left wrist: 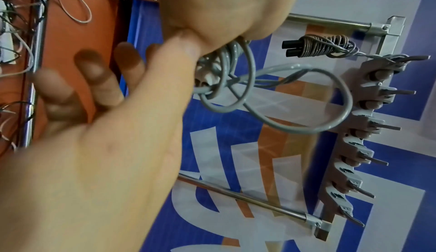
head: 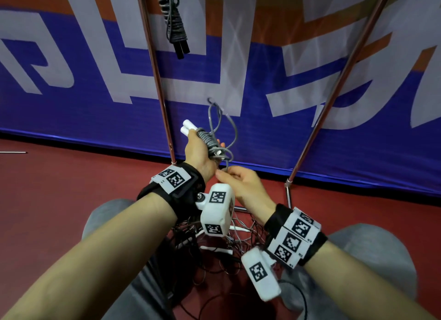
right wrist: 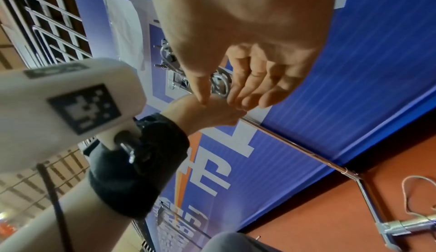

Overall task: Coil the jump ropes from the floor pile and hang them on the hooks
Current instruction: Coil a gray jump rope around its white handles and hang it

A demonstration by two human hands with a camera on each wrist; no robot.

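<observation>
My left hand (head: pixel 201 149) grips a coiled grey jump rope (head: pixel 208 138) in front of the banner, its two white handles (head: pixel 188 126) sticking out above the fist. Loose grey loops (left wrist: pixel 226 58) spill from that fist toward the brown hook rail (left wrist: pixel 358 136). My right hand (head: pixel 238 183) sits just below with relaxed, spread fingers (left wrist: pixel 94 80), its thumb touching the heel of the left hand by the rope's tail. A black-handled coiled rope (head: pixel 175 26) hangs on a top hook (left wrist: pixel 398 58). The floor pile of ropes (head: pixel 222 243) lies under my wrists.
Two slanted metal rack poles (head: pixel 157 81) (head: pixel 338 81) frame the hands. Behind stands a blue, white and orange banner (head: pixel 71 116) on a red floor (head: pixel 47 188). Several hooks on the rail are bare. My grey-trousered knees (head: pixel 370 248) flank the pile.
</observation>
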